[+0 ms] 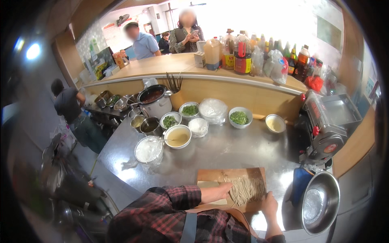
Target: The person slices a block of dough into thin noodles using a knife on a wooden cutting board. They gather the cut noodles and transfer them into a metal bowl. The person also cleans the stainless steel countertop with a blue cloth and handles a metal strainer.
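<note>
On the steel worktable, a wooden cutting board [212, 174] bears a heap of cut noodles [243, 190] and a pale folded dough sheet [207, 184]. My left hand [223, 190] rests at the left side of the noodles, over the dough, its fingers pointing right. Whether those fingers grip anything cannot be made out. My right hand [270, 205] is closed at the board's right edge around a dark handle, apparently of a knife [260, 194]. Its blade is hard to separate from the noodles and shadow.
A large steel basin [319, 206] leans at the right, below a dough-rolling machine [326, 127]. Bowls of chopped greens [239, 117], a bowl of pale sauce [177, 137] and a plastic-covered bowl [149, 150] stand beyond the board. People are past the counter [146, 68].
</note>
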`<state>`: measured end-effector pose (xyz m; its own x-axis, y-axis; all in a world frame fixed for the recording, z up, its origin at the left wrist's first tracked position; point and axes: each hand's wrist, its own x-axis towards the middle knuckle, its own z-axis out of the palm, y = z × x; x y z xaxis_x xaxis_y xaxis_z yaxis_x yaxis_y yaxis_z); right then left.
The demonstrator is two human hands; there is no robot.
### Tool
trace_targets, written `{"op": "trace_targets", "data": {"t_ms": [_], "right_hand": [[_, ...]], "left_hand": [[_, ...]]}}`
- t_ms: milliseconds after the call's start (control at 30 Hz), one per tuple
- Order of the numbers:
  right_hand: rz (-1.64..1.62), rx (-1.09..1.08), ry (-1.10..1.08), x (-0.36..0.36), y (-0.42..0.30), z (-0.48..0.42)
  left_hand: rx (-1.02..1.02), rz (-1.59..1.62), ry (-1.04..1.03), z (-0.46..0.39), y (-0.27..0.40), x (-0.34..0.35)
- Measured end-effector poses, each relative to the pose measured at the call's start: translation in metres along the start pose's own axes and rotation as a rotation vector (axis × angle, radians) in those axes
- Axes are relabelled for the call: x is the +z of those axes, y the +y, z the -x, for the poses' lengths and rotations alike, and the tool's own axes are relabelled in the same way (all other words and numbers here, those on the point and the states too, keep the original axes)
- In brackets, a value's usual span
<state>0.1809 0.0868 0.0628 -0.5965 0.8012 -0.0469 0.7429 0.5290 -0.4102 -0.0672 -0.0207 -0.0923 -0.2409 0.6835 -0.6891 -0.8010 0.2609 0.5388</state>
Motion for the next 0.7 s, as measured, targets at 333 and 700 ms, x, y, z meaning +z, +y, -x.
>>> {"op": "trace_targets", "data": {"t_ms": [333,700], "right_hand": [[-0.535,0.027,-0.219,0.019,-0.007,0.017],[-0.253,0.027,-0.196,-0.047,-0.002,-0.043]], "left_hand": [[0.043,0.175,0.157,0.039,-0.01,0.091],[0.089,-0.275,0.112,0.077,0.037,0.101]]}}
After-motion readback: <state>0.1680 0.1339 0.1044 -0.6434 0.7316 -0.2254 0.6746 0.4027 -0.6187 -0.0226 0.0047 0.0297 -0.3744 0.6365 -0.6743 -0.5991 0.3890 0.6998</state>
